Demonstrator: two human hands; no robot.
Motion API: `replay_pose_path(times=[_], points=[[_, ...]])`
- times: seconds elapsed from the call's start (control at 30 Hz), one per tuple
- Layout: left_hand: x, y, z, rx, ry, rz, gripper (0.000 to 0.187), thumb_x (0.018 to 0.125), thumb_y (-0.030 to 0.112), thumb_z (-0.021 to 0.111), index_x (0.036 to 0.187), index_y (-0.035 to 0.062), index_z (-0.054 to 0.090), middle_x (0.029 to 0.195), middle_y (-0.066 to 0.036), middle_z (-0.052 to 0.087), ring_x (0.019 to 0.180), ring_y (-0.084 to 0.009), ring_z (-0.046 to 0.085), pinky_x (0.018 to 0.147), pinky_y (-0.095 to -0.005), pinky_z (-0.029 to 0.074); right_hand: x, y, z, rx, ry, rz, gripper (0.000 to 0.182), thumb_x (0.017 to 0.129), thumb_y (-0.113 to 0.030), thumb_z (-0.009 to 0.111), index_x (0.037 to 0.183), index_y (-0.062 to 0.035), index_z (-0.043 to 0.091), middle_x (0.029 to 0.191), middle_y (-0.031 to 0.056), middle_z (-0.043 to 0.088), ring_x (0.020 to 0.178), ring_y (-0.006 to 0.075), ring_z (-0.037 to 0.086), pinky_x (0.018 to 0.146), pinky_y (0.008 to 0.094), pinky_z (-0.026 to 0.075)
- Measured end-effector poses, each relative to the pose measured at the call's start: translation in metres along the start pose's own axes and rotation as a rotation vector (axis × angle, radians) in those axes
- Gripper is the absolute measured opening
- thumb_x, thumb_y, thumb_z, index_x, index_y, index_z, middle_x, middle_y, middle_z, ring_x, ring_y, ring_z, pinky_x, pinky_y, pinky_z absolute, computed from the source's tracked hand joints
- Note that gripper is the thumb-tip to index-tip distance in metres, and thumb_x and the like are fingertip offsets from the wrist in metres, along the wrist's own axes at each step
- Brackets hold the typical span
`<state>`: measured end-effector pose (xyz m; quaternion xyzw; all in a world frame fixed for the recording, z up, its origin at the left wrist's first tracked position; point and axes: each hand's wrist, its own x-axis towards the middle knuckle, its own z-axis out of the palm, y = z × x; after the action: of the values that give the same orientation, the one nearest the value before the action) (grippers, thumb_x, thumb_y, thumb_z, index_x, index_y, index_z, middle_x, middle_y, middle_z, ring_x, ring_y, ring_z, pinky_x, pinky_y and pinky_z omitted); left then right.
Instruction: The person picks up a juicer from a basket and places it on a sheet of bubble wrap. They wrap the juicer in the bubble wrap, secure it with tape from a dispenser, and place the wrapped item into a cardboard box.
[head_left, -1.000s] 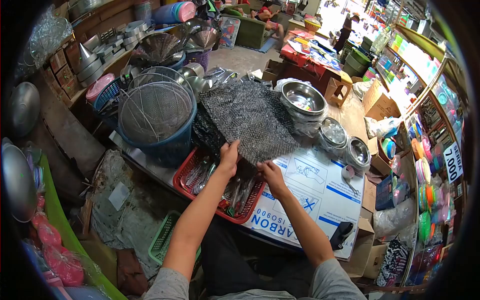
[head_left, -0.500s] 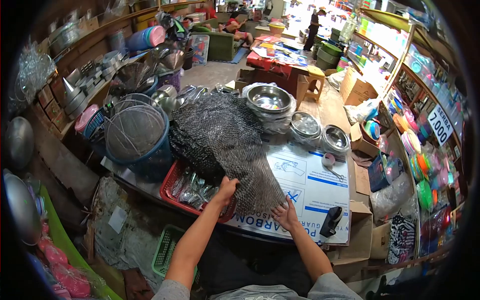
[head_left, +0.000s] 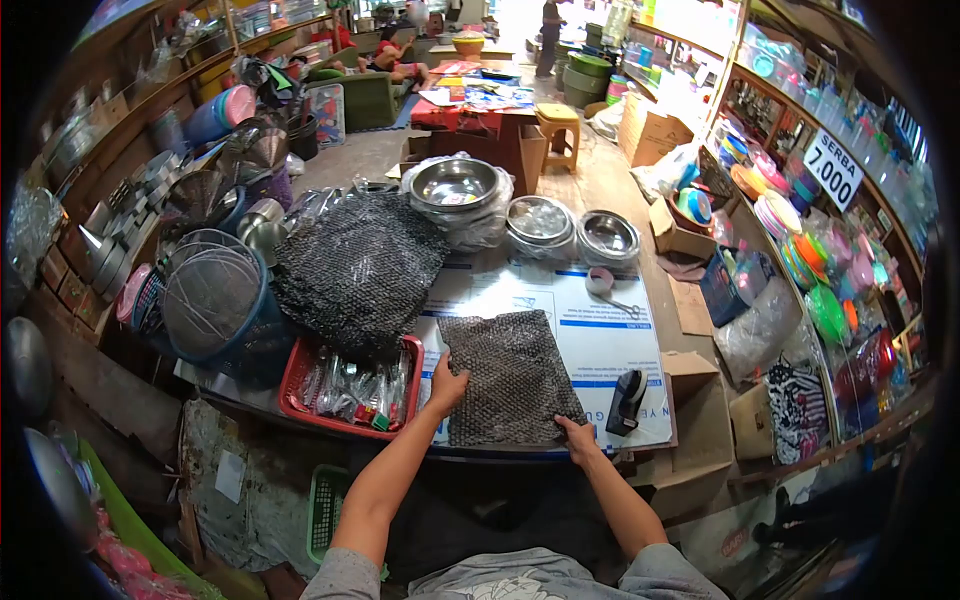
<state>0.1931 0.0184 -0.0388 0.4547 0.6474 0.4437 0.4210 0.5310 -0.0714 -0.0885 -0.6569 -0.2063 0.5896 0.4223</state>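
A squarish sheet of black bubble wrap (head_left: 512,375) lies on the white printed board (head_left: 620,350) in front of me. My left hand (head_left: 449,386) is closed on its left edge. At the lower right corner, my right hand (head_left: 578,440) pinches the sheet, thumb on top. Behind and to the left sits a larger heap of black bubble wrap (head_left: 360,265), apart from the sheet. Under the heap's near edge stands a red basket (head_left: 290,395) with plastic-wrapped metal items in it. A black tape dispenser (head_left: 627,402) rests to the right of my right hand.
Steel bowls (head_left: 455,185) in plastic stand at the board's far side. Scissors (head_left: 622,305) and a tape roll (head_left: 599,281) lie nearer. A blue tub (head_left: 215,335) of strainers is at the left, cardboard boxes (head_left: 690,430) at the right. Other people are in the background.
The sheet now lies on the board, apart from the heap it overlapped before. My right hand has gone from spread to pinching its corner. The camera view has shifted right.
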Motion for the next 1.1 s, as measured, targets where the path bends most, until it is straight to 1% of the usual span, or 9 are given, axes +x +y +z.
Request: replay_pose_path(times=[0.1, 0.17, 0.23, 0.3, 0.37, 0.5, 0.7, 0.87, 1.1], points=[[-0.004, -0.017, 0.016, 0.221, 0.15, 0.166, 0.074, 0.096, 0.014, 0.077, 0.161, -0.001, 0.045, 0.15, -0.026, 0.056, 0.141, -0.041, 0.056, 0.118, -0.0446, 0.045, -0.021, -0.004, -0.01, -0.086, 0.017, -0.054, 0.063, 0.087, -0.023, 0.093, 0.135, 0.0042, 0.064, 0.122, 0.0146, 0.073, 0.099, 0.0277, 0.073, 0.082, 0.0394, 0.061], [-0.028, 0.005, 0.02, 0.165, 0.117, 0.088, 0.071, 0.098, 0.014, 0.074, 0.161, -0.0001, 0.046, 0.158, -0.026, 0.045, 0.148, -0.0455, 0.046, 0.122, -0.048, 0.041, -0.036, -0.004, -0.014, -0.222, 0.037, -0.035, 0.065, 0.089, -0.024, 0.09, 0.138, 0.0052, 0.06, 0.13, 0.0193, 0.068, 0.111, 0.0316, 0.07, 0.092, 0.0433, 0.058], [-0.043, -0.005, 0.026, 0.409, 0.305, 0.425, 0.071, 0.094, 0.012, 0.074, 0.159, -0.0013, 0.047, 0.158, -0.029, 0.048, 0.15, -0.0468, 0.045, 0.125, -0.05, 0.04, -0.038, 0.012, -0.014, -0.654, 0.352, -0.463, 0.065, 0.091, -0.025, 0.088, 0.14, 0.0051, 0.057, 0.137, 0.0239, 0.061, 0.126, 0.037, 0.062, 0.106, 0.0486, 0.051], [-0.06, -0.014, 0.033, 0.436, 0.225, 0.397, 0.067, 0.095, 0.011, 0.072, 0.158, -0.0004, 0.049, 0.16, -0.028, 0.047, 0.15, -0.0472, 0.044, 0.126, -0.052, 0.038, -0.047, 0.012, -0.016, -0.621, 0.325, -0.574, 0.06, 0.092, -0.022, 0.084, 0.139, 0.0035, 0.058, 0.136, 0.0254, 0.056, 0.132, 0.0426, 0.055, 0.115, 0.0526, 0.044], [-0.075, -0.025, 0.039, 0.459, -0.016, 0.451, 0.066, 0.096, 0.013, 0.073, 0.157, 0.0007, 0.05, 0.163, -0.026, 0.045, 0.152, -0.0474, 0.042, 0.128, -0.0511, 0.036, -0.059, -0.011, -0.008, -0.921, 0.432, -1.008, 0.056, 0.091, -0.019, 0.083, 0.138, 0.0016, 0.058, 0.132, 0.0242, 0.057, 0.128, 0.0439, 0.056, 0.113, 0.0525, 0.045], [-0.1, -0.049, 0.06, 0.719, -0.118, 0.455, 0.067, 0.104, 0.032, 0.069, 0.163, 0.0081, 0.048, 0.173, -0.026, 0.036, 0.159, -0.0512, 0.032, 0.131, -0.0611, 0.026, -0.045, -0.032, 0.016, -0.976, 0.319, -1.196, 0.045, 0.094, -0.017, 0.079, 0.134, -0.0026, 0.062, 0.136, 0.0209, 0.058, 0.129, 0.0432, 0.056, 0.112, 0.0545, 0.045], [-0.095, -0.067, 0.053, 0.83, -0.198, 0.551, 0.066, 0.11, 0.043, 0.057, 0.169, 0.0163, 0.043, 0.179, -0.025, 0.026, 0.165, -0.0489, 0.023, 0.134, -0.0623, 0.016, 0.001, -0.032, 0.025, -1.224, 0.039, -1.152, 0.061, 0.099, -0.036, 0.078, 0.152, -0.0123, 0.06, 0.165, 0.0226, 0.047, 0.154, 0.046, 0.042, 0.128, 0.057, 0.034], [-0.081, -0.06, 0.041, 0.833, -0.276, 0.566, 0.065, 0.111, 0.043, 0.056, 0.169, 0.0165, 0.043, 0.18, -0.023, 0.025, 0.167, -0.0451, 0.02, 0.134, -0.0616, 0.015, 0.017, -0.013, 0.02, -1.366, 0.014, -0.955, 0.078, 0.105, -0.065, 0.058, 0.171, -0.028, 0.043, 0.18, 0.0204, 0.027, 0.165, 0.0462, 0.024, 0.135, 0.0601, 0.013], [-0.072, -0.04, 0.068, 0.749, -0.216, 0.565, 0.063, 0.107, 0.033, 0.063, 0.163, 0.0096, 0.047, 0.177, -0.021, 0.031, 0.167, -0.0427, 0.023, 0.134, -0.0637, 0.013, 0.02, -0.015, 0.025, -1.362, 0.035, -0.96, 0.077, 0.105, -0.064, 0.059, 0.171, -0.0278, 0.043, 0.181, 0.0204, 0.025, 0.166, 0.0462, 0.023, 0.135, 0.0607, 0.013]])
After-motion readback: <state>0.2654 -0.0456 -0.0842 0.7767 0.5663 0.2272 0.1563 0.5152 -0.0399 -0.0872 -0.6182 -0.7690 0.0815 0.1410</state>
